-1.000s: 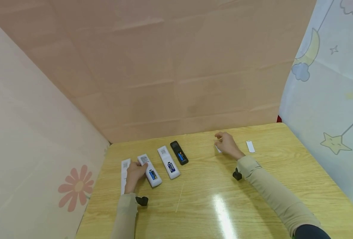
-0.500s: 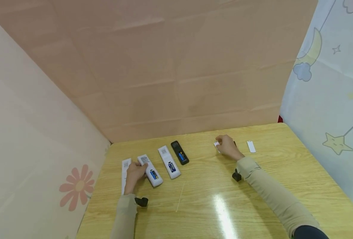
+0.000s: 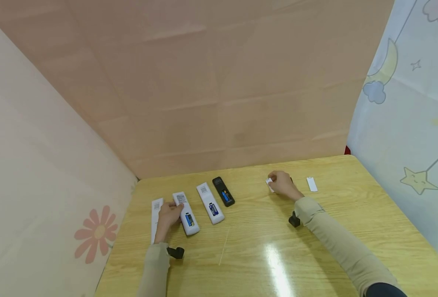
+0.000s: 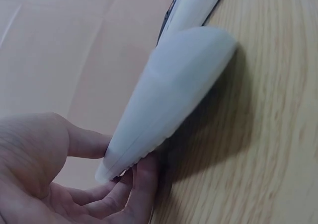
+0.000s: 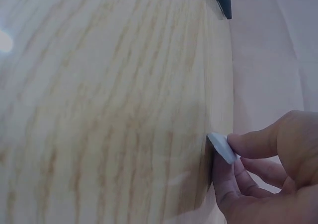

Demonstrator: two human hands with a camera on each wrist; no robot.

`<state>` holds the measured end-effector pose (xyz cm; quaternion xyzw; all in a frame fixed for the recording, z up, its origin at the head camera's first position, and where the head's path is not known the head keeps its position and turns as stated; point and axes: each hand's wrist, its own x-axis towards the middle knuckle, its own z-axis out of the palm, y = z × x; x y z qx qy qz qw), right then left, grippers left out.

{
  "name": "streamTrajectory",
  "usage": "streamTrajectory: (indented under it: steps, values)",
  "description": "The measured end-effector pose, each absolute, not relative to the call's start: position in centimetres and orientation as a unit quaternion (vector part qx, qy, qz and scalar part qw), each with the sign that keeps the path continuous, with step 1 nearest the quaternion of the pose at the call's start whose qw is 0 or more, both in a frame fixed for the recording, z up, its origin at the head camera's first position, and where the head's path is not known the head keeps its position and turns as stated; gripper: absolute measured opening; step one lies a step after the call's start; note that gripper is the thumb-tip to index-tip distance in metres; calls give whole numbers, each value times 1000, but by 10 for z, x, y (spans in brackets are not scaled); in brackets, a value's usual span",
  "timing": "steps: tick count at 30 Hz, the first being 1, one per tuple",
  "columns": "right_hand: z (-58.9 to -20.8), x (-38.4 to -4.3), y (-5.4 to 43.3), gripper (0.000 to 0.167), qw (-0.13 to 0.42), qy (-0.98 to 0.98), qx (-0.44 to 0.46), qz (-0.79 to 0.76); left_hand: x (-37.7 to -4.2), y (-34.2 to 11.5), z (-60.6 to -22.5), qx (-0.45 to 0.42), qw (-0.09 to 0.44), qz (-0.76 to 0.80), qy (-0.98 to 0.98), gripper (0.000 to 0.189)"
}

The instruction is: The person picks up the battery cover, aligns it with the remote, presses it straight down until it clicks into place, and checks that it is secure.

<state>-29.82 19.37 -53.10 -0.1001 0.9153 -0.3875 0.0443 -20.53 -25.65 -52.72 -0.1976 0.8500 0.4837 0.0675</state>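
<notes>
My left hand (image 3: 168, 216) grips the upper end of a white remote control (image 3: 187, 211) between thumb and fingers. The remote's battery bay faces up with batteries visible in it. In the left wrist view this remote (image 4: 171, 85) is tilted, its far end raised off the table. Farther right, my right hand (image 3: 284, 185) pinches a small white battery cover (image 3: 269, 185) with thumb and fingertips. Seen from the right wrist, the cover (image 5: 221, 147) is tipped up on edge near the table surface.
Another white remote (image 3: 207, 201) and a black remote (image 3: 220, 186) lie with batteries showing. A further white remote (image 3: 155, 214) is partly hidden by my left hand. One more white cover (image 3: 312, 184) lies at right. A small dark thing (image 3: 291, 180) peeks out behind my right hand.
My right fingers have closed on the white cover, which now shows more at their tips. The remote in my left hand has turned slightly, its lower end swinging left.
</notes>
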Motion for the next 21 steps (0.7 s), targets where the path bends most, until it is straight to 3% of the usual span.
streamTrajectory:
  steps: [21]
  values:
    - [-520, -293, 197, 29, 40, 894, -64, -442, -208, -253, -524, -189, 55, 550, 812, 55]
